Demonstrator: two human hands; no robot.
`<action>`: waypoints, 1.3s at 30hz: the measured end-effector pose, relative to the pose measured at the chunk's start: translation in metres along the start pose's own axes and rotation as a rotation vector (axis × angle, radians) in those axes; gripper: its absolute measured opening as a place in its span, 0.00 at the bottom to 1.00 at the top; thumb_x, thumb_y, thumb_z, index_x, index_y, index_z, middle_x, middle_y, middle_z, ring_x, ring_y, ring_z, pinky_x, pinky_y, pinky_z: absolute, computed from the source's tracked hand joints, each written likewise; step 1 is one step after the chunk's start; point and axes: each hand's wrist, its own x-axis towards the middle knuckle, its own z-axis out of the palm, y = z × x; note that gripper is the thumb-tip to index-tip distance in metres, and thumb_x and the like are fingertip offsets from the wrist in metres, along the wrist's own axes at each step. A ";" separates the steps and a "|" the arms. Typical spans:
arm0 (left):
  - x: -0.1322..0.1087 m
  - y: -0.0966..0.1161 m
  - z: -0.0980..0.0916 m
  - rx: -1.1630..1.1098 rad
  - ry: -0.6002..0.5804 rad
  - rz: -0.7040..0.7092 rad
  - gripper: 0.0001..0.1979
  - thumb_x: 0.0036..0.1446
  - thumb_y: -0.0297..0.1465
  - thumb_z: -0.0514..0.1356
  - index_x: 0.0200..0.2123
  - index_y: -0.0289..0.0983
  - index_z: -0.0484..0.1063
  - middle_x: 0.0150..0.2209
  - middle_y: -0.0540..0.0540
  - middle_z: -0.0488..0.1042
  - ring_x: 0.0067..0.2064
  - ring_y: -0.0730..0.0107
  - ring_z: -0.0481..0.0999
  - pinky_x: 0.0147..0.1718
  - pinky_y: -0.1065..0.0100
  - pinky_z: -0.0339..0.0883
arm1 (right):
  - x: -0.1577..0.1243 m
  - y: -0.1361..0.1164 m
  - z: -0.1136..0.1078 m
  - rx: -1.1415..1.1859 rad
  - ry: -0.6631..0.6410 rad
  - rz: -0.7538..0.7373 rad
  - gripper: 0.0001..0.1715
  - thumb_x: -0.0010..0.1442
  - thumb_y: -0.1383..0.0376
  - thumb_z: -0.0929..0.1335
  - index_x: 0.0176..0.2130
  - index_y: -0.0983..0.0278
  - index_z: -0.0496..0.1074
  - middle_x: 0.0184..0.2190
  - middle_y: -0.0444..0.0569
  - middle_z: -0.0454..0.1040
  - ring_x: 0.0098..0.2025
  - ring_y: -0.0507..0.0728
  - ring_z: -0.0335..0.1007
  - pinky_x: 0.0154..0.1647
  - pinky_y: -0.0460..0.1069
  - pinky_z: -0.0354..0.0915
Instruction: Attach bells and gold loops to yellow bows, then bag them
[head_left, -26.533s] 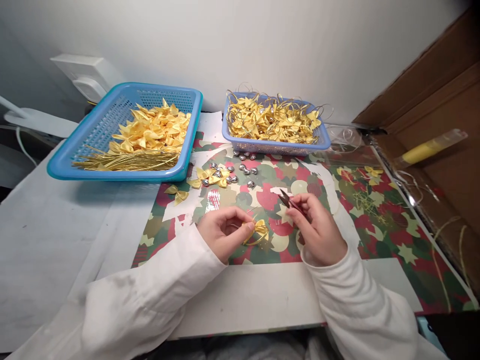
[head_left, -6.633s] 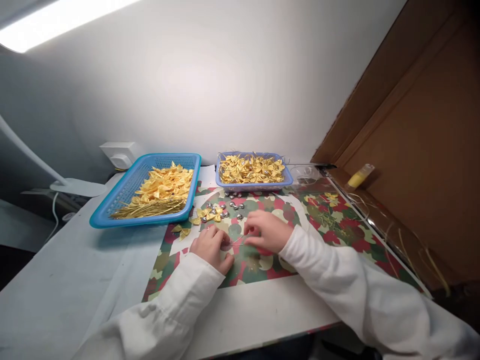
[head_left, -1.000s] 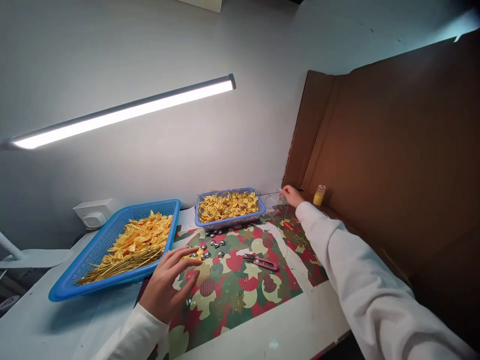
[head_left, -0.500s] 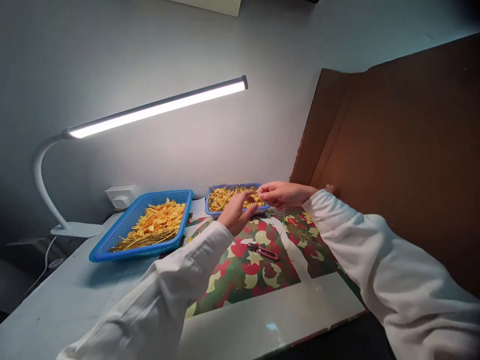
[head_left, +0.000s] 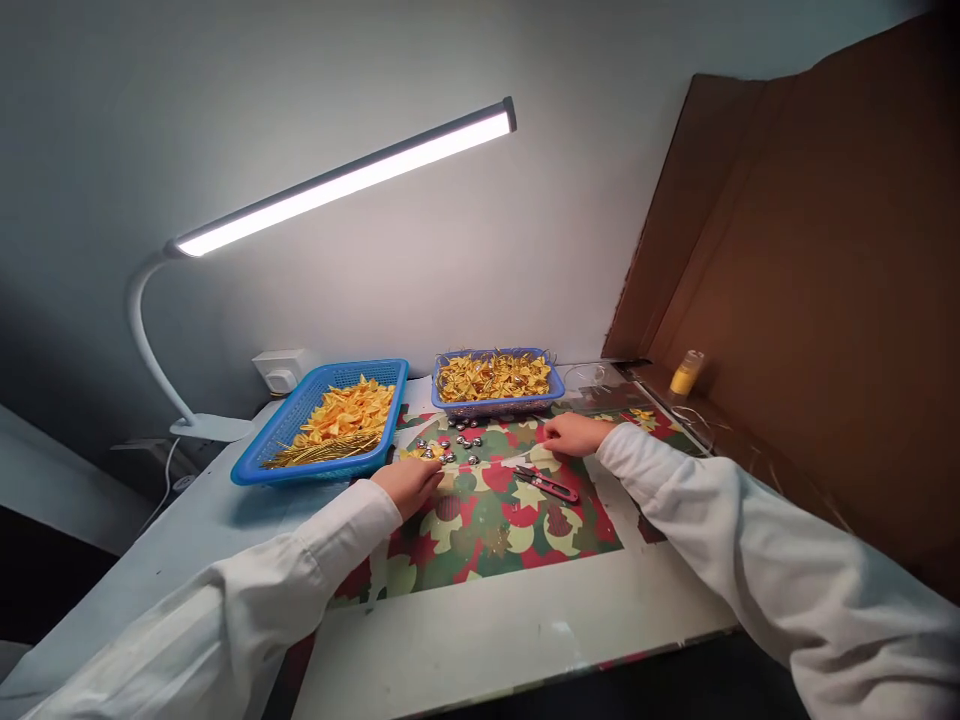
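Now left hand [head_left: 409, 483], right hand [head_left: 574, 434]: grips pinched on thin strand [head_left: 491, 462].

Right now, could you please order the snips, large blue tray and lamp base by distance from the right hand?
1. Snips: lying just beside the right hand.
2. Large blue tray: well off to the left.
3. Lamp base: beyond that tray, leftmost.

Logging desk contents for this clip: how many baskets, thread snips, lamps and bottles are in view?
Blue baskets: 2, one large and one small
Thread snips: 1
Desk lamp: 1
Yellow bottle: 1
Total: 5
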 end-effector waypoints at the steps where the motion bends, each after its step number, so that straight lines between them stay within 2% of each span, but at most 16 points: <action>1: -0.001 -0.001 0.000 0.033 0.003 -0.007 0.12 0.56 0.38 0.50 0.27 0.39 0.67 0.25 0.44 0.71 0.29 0.58 0.73 0.31 0.62 0.64 | 0.004 0.003 -0.005 -0.051 0.080 0.015 0.13 0.46 0.69 0.71 0.17 0.64 0.65 0.19 0.45 0.68 0.26 0.53 0.65 0.27 0.45 0.57; 2: -0.002 -0.002 0.000 0.058 0.007 -0.005 0.09 0.53 0.38 0.54 0.31 0.39 0.69 0.29 0.42 0.73 0.33 0.55 0.74 0.33 0.60 0.65 | 0.009 0.004 -0.012 -0.094 0.161 0.026 0.11 0.46 0.69 0.71 0.19 0.64 0.66 0.22 0.47 0.70 0.29 0.55 0.67 0.29 0.46 0.59; 4: -0.004 -0.004 -0.004 0.111 0.025 0.021 0.19 0.44 0.38 0.62 0.41 0.37 0.69 0.41 0.37 0.74 0.43 0.48 0.74 0.41 0.57 0.66 | 0.017 0.004 -0.027 -0.151 0.316 0.026 0.03 0.49 0.67 0.70 0.26 0.64 0.70 0.31 0.52 0.74 0.36 0.58 0.69 0.35 0.48 0.61; 6: -0.004 -0.007 -0.012 0.160 0.040 0.063 0.30 0.39 0.38 0.66 0.48 0.37 0.68 0.49 0.34 0.72 0.49 0.45 0.70 0.46 0.55 0.64 | 0.027 -0.001 -0.036 -0.174 0.424 -0.009 0.07 0.53 0.65 0.68 0.35 0.65 0.72 0.39 0.54 0.74 0.41 0.58 0.69 0.41 0.49 0.61; 7: -0.003 -0.008 -0.018 0.170 0.037 0.080 0.31 0.39 0.40 0.66 0.49 0.38 0.68 0.50 0.35 0.72 0.50 0.45 0.70 0.46 0.55 0.64 | 0.033 -0.006 -0.037 -0.177 0.452 -0.034 0.10 0.53 0.64 0.69 0.37 0.65 0.72 0.41 0.54 0.73 0.43 0.58 0.68 0.43 0.49 0.61; 10: 0.008 -0.013 -0.042 0.057 -0.020 0.079 0.24 0.44 0.43 0.63 0.45 0.40 0.73 0.43 0.41 0.77 0.42 0.54 0.76 0.41 0.60 0.67 | 0.054 -0.021 -0.027 -0.165 0.477 -0.096 0.14 0.49 0.65 0.72 0.38 0.64 0.72 0.42 0.52 0.74 0.46 0.58 0.67 0.46 0.48 0.60; 12: 0.020 -0.012 -0.057 -0.076 -0.014 0.063 0.22 0.48 0.45 0.60 0.44 0.40 0.73 0.38 0.44 0.79 0.36 0.60 0.77 0.36 0.64 0.69 | 0.067 -0.030 -0.019 -0.137 0.514 -0.089 0.06 0.52 0.66 0.70 0.33 0.64 0.72 0.38 0.53 0.75 0.43 0.58 0.68 0.43 0.49 0.60; 13: 0.027 -0.010 -0.063 -0.135 0.005 0.067 0.22 0.49 0.46 0.59 0.43 0.39 0.73 0.38 0.43 0.79 0.35 0.62 0.77 0.35 0.65 0.69 | 0.071 -0.033 -0.017 -0.114 0.543 -0.081 0.03 0.55 0.66 0.68 0.32 0.64 0.71 0.36 0.53 0.75 0.41 0.58 0.68 0.41 0.49 0.60; 17: 0.050 0.007 -0.065 -0.421 0.191 0.037 0.21 0.50 0.46 0.59 0.40 0.35 0.72 0.40 0.40 0.77 0.37 0.62 0.77 0.33 0.64 0.70 | 0.070 -0.047 -0.023 -0.001 0.626 -0.153 0.13 0.63 0.64 0.59 0.32 0.65 0.69 0.29 0.49 0.73 0.32 0.53 0.67 0.35 0.46 0.60; 19: 0.059 0.019 -0.056 -0.650 0.249 0.006 0.25 0.46 0.45 0.64 0.44 0.35 0.69 0.42 0.40 0.76 0.35 0.64 0.76 0.34 0.63 0.71 | 0.060 -0.058 -0.026 0.066 0.594 -0.245 0.13 0.63 0.62 0.60 0.33 0.64 0.69 0.26 0.45 0.72 0.28 0.51 0.66 0.31 0.45 0.60; 21: 0.066 0.030 -0.046 -0.908 0.191 -0.027 0.30 0.42 0.44 0.67 0.45 0.35 0.66 0.39 0.42 0.75 0.32 0.68 0.76 0.31 0.65 0.70 | 0.047 -0.071 -0.026 0.233 0.526 -0.358 0.13 0.62 0.60 0.61 0.31 0.65 0.68 0.22 0.42 0.69 0.24 0.50 0.64 0.27 0.44 0.59; 23: 0.070 0.039 -0.038 -1.111 0.144 -0.055 0.28 0.41 0.44 0.68 0.42 0.35 0.65 0.35 0.46 0.74 0.29 0.70 0.75 0.28 0.67 0.69 | 0.035 -0.084 -0.023 0.413 0.438 -0.430 0.12 0.59 0.60 0.63 0.29 0.65 0.68 0.19 0.41 0.66 0.21 0.49 0.61 0.23 0.44 0.58; 25: 0.071 0.044 -0.034 -1.242 0.176 -0.040 0.25 0.42 0.43 0.68 0.39 0.35 0.65 0.31 0.49 0.73 0.28 0.72 0.74 0.27 0.70 0.68 | 0.026 -0.092 -0.019 0.528 0.355 -0.457 0.12 0.59 0.60 0.65 0.29 0.65 0.69 0.20 0.41 0.67 0.22 0.49 0.62 0.23 0.44 0.59; 29: 0.065 0.045 -0.035 -1.342 0.209 0.024 0.19 0.46 0.38 0.68 0.38 0.35 0.67 0.28 0.51 0.73 0.28 0.75 0.73 0.28 0.72 0.65 | 0.020 -0.094 -0.012 0.731 0.240 -0.502 0.11 0.59 0.59 0.66 0.30 0.65 0.70 0.22 0.42 0.70 0.23 0.49 0.66 0.25 0.44 0.63; 35: 0.061 0.047 -0.037 -1.405 0.208 -0.068 0.20 0.45 0.35 0.68 0.38 0.36 0.66 0.25 0.53 0.72 0.25 0.76 0.71 0.27 0.71 0.65 | 0.023 -0.089 -0.010 0.918 0.361 -0.389 0.10 0.56 0.60 0.69 0.29 0.64 0.71 0.24 0.43 0.71 0.23 0.48 0.65 0.23 0.43 0.65; 39: 0.060 0.047 -0.035 -1.416 0.167 -0.130 0.20 0.47 0.35 0.67 0.41 0.36 0.64 0.24 0.54 0.71 0.24 0.76 0.70 0.26 0.71 0.63 | 0.022 -0.089 -0.011 0.949 0.322 -0.278 0.12 0.56 0.59 0.69 0.28 0.65 0.71 0.23 0.43 0.71 0.21 0.47 0.65 0.22 0.44 0.65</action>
